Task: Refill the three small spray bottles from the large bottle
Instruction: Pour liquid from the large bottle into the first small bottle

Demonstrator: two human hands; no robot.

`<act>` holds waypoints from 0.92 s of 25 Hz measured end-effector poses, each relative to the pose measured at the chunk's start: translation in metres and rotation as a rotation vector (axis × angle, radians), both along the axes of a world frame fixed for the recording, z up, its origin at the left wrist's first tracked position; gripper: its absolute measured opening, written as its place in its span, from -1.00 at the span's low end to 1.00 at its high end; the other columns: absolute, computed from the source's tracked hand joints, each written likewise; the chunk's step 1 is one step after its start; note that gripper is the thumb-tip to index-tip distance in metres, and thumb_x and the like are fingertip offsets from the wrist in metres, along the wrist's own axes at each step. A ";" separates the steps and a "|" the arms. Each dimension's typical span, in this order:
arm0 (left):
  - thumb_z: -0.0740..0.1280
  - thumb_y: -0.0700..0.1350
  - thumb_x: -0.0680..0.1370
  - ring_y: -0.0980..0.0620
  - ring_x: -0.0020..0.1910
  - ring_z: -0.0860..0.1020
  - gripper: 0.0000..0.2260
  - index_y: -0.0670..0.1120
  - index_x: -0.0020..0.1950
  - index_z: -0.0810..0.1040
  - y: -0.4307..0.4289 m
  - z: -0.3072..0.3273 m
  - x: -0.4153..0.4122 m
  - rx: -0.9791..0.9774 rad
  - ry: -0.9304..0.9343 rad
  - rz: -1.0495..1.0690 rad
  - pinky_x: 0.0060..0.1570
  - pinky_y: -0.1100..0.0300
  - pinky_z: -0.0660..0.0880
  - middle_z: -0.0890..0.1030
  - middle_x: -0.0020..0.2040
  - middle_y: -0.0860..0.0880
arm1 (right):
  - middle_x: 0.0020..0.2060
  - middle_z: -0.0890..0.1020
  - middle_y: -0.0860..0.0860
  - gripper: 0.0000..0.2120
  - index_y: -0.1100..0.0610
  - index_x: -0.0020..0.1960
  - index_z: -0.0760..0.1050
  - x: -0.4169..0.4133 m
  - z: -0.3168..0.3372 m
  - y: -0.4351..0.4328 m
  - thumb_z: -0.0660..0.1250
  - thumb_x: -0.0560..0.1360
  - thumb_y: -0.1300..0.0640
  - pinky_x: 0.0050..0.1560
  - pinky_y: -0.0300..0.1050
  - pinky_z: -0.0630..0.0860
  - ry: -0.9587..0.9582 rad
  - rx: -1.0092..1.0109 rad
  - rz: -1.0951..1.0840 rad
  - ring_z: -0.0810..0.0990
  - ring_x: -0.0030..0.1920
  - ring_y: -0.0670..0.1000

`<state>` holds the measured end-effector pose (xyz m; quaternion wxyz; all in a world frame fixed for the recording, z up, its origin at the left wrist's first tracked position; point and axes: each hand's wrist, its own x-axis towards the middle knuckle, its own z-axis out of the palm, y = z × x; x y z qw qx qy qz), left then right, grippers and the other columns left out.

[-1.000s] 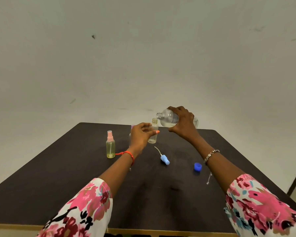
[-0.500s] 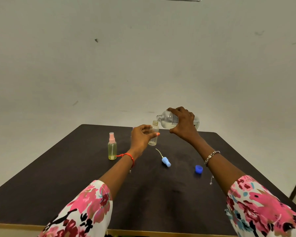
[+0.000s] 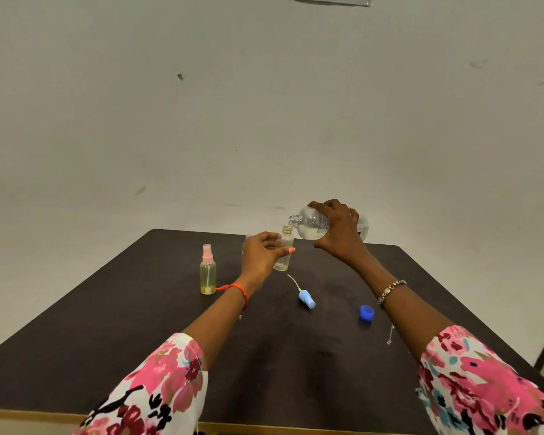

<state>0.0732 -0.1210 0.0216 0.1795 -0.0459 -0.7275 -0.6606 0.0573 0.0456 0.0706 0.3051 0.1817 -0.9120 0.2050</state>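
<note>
Left hand [image 3: 261, 255] gripping vial [image 3: 282, 261], right hand [image 3: 339, 235] gripping bottle [image 3: 311, 223]

Surface [image 3: 139, 324]: dark brown, near black, pale front edge. Left of the blue cap [image 3: 366, 312]: light-blue spray head [image 3: 307, 299], then pale-yellow spray bottle [image 3: 208, 274] with pink top. Sleeves [image 3: 157, 387] white with pink-and-black floral print; large bottle [image 3: 311, 222] clear, colourless.

Dark table [image 3: 107, 340] before a pale, scuffed wall [image 3: 264, 120].
</note>
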 end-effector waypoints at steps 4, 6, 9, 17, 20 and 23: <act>0.53 -0.21 0.29 0.02 -0.07 0.59 -0.58 -0.22 0.10 0.54 -0.002 0.000 0.000 -0.007 0.009 0.004 -0.16 0.33 0.52 0.63 -0.02 -0.15 | 0.15 0.43 0.12 -0.31 0.04 0.31 0.38 -0.001 -0.001 -0.001 0.48 0.21 0.22 0.35 0.10 0.11 0.000 0.001 0.004 0.38 0.20 0.11; 0.53 -0.21 0.29 0.00 -0.05 0.60 -0.58 -0.21 0.10 0.54 -0.003 -0.001 -0.001 -0.014 0.010 0.004 -0.13 0.30 0.52 0.63 -0.01 -0.16 | 0.15 0.43 0.11 -0.31 0.04 0.31 0.38 -0.001 -0.001 -0.001 0.48 0.21 0.22 0.35 0.10 0.11 -0.001 0.000 0.007 0.38 0.20 0.11; 0.52 -0.20 0.29 0.02 -0.05 0.58 -0.57 -0.21 0.12 0.53 -0.003 -0.001 -0.001 -0.026 0.008 0.006 -0.15 0.33 0.50 0.63 0.01 -0.15 | 0.14 0.44 0.12 -0.32 0.04 0.31 0.39 -0.002 -0.001 -0.002 0.48 0.22 0.20 0.34 0.09 0.10 0.007 0.008 0.009 0.39 0.19 0.11; 0.53 -0.20 0.29 0.06 -0.09 0.56 -0.57 -0.21 0.12 0.53 -0.003 -0.002 -0.001 -0.039 0.007 0.013 -0.21 0.39 0.48 0.62 0.01 -0.15 | 0.14 0.44 0.12 -0.32 0.05 0.31 0.38 -0.001 -0.003 -0.002 0.48 0.23 0.20 0.33 0.09 0.09 -0.001 0.005 0.017 0.38 0.20 0.11; 0.52 -0.20 0.29 0.05 -0.09 0.57 -0.56 -0.22 0.13 0.52 -0.002 -0.003 -0.001 -0.040 0.005 0.010 -0.22 0.39 0.49 0.62 0.01 -0.16 | 0.14 0.44 0.12 -0.33 0.05 0.31 0.39 -0.001 -0.003 -0.002 0.48 0.23 0.20 0.33 0.08 0.09 0.000 0.007 0.015 0.38 0.20 0.11; 0.53 -0.20 0.29 0.06 -0.11 0.57 -0.56 -0.22 0.12 0.53 -0.002 -0.004 -0.001 -0.030 0.004 0.008 -0.24 0.39 0.50 0.62 0.00 -0.15 | 0.13 0.44 0.12 -0.33 0.06 0.31 0.39 -0.001 -0.003 -0.002 0.48 0.23 0.20 0.33 0.09 0.10 0.002 0.009 0.019 0.39 0.19 0.12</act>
